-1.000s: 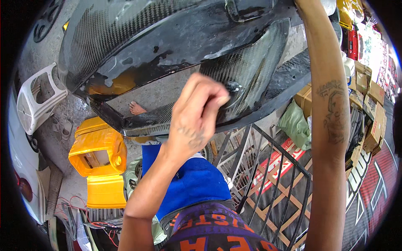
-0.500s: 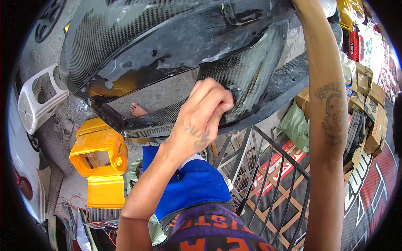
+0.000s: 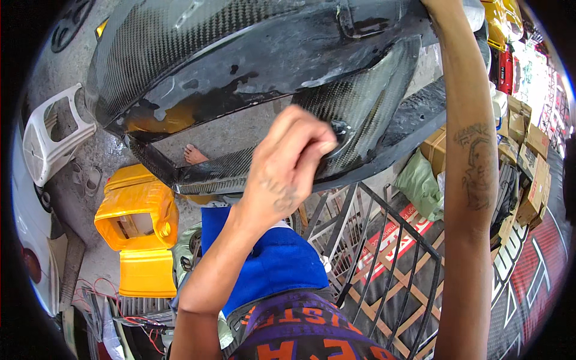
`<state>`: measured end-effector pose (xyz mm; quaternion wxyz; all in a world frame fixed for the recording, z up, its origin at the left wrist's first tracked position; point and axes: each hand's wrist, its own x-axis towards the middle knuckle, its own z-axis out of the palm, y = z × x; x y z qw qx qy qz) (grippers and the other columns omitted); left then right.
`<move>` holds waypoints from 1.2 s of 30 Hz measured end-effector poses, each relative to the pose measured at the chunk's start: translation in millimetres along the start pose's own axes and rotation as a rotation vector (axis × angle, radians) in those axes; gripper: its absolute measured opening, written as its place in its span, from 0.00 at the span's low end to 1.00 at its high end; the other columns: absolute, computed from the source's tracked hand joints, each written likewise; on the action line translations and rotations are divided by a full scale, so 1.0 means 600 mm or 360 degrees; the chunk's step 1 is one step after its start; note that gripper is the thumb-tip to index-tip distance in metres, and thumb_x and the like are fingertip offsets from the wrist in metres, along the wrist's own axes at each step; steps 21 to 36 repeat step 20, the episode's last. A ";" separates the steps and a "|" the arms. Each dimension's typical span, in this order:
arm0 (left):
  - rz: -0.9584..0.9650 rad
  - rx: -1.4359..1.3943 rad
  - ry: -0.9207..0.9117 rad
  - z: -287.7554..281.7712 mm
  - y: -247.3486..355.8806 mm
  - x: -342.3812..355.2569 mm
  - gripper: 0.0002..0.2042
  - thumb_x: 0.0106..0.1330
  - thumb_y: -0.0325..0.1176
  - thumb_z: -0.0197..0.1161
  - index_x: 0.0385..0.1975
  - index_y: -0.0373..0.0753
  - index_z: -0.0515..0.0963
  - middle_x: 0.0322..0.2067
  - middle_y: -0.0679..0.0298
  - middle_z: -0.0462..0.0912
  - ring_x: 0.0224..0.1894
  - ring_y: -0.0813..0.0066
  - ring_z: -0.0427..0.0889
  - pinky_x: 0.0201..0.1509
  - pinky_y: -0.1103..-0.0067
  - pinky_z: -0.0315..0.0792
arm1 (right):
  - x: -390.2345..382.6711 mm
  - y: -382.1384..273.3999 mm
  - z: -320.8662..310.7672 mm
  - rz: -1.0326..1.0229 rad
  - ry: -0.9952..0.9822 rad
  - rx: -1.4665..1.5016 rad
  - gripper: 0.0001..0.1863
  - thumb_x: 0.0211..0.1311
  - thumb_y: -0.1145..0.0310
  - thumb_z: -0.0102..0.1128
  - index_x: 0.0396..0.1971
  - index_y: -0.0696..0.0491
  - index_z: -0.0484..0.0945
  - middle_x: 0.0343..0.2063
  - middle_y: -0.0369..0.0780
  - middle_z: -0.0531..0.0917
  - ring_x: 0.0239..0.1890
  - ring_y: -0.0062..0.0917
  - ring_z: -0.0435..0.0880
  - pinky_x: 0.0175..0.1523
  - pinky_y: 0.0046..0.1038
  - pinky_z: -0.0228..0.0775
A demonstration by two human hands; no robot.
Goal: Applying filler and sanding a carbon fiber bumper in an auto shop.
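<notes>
A large black carbon-fibre body panel, like a car bumper [image 3: 252, 96], spans the upper part of the view. Its woven surface shows patchy dark coating and a long opening. My left hand [image 3: 288, 159] is in front of the lower right corner of that opening, fingers curled and pressed together. Whatever they may hold is too small or hidden to make out, and the fingers are slightly blurred. Stretched up along the right side, my right arm ends in my right hand [image 3: 441, 5] at the panel's top right edge; its fingers are out of sight.
A yellow cut-open plastic container [image 3: 141, 204] stands at left on the concrete floor, beyond it a white plastic stool [image 3: 57, 135]. Below the panel at right is a black metal grille [image 3: 390, 258]. Cardboard boxes [image 3: 534, 180] and a green bag [image 3: 420, 186] are at right.
My left hand stays near the same spot on the panel, its fingers turned slightly. The whole view has shifted a little. My right arm keeps its place.
</notes>
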<state>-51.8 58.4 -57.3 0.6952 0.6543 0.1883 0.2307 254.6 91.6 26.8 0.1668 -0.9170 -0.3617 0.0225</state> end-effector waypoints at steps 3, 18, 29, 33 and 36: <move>0.0237 0.0021 -0.0237 0.004 -0.021 0.027 0.04 0.63 0.17 0.64 0.35 0.32 0.78 0.35 0.56 0.79 0.37 0.61 0.81 0.43 0.74 0.75 | 0.000 -0.004 0.003 -0.0039 0.0009 -0.0003 0.27 0.62 0.42 0.65 0.37 0.55 0.90 0.26 0.43 0.88 0.30 0.30 0.86 0.41 0.30 0.74; 0.0119 0.0009 0.0197 0.016 -0.016 0.009 0.07 0.62 0.14 0.63 0.36 0.33 0.76 0.35 0.57 0.76 0.37 0.60 0.78 0.42 0.72 0.74 | -0.018 -0.025 -0.014 -0.0118 -0.0073 0.0121 0.27 0.61 0.44 0.67 0.39 0.56 0.90 0.27 0.44 0.88 0.30 0.30 0.87 0.44 0.29 0.75; -0.0027 0.0037 0.0094 -0.010 -0.014 -0.012 0.06 0.65 0.19 0.67 0.37 0.34 0.78 0.37 0.57 0.77 0.38 0.63 0.80 0.43 0.73 0.75 | -0.024 -0.020 -0.009 -0.0143 -0.0026 0.0095 0.29 0.59 0.41 0.67 0.41 0.55 0.90 0.31 0.44 0.90 0.34 0.32 0.88 0.48 0.30 0.76; -0.0027 0.0037 0.0094 -0.010 -0.014 -0.012 0.06 0.65 0.19 0.67 0.37 0.34 0.78 0.37 0.57 0.77 0.38 0.63 0.80 0.43 0.73 0.75 | -0.024 -0.020 -0.009 -0.0143 -0.0026 0.0095 0.29 0.59 0.41 0.67 0.41 0.55 0.90 0.31 0.44 0.90 0.34 0.32 0.88 0.48 0.30 0.76; -0.0027 0.0037 0.0094 -0.010 -0.014 -0.012 0.06 0.65 0.19 0.67 0.37 0.34 0.78 0.37 0.57 0.77 0.38 0.63 0.80 0.43 0.73 0.75 | -0.024 -0.020 -0.009 -0.0143 -0.0026 0.0095 0.29 0.59 0.41 0.67 0.41 0.55 0.90 0.31 0.44 0.90 0.34 0.32 0.88 0.48 0.30 0.76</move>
